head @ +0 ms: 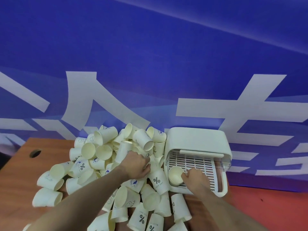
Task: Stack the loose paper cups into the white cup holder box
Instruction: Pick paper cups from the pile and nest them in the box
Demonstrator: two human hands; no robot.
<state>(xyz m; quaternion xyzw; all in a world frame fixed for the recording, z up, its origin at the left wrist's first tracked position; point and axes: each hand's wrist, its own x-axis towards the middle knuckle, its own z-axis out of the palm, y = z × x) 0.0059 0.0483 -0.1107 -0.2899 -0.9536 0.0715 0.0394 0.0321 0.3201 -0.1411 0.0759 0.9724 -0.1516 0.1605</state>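
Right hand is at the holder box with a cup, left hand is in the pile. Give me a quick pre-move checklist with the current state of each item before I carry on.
1. Right hand grips a cup: ok, fingers pinch the rim of the cup in the box.
2. That cup is inside the white cup holder box: ok, it sits upright at the near left corner of the slatted tray.
3. Room left on the tray: ok, the other slats are bare.
4. Box lid open: ok, it is rolled back.
5. Left hand has the next cup: cannot tell, its fingers are curled into the pile of loose cups.
6. Cups nested in a stack: not ok, only one cup is in the box.
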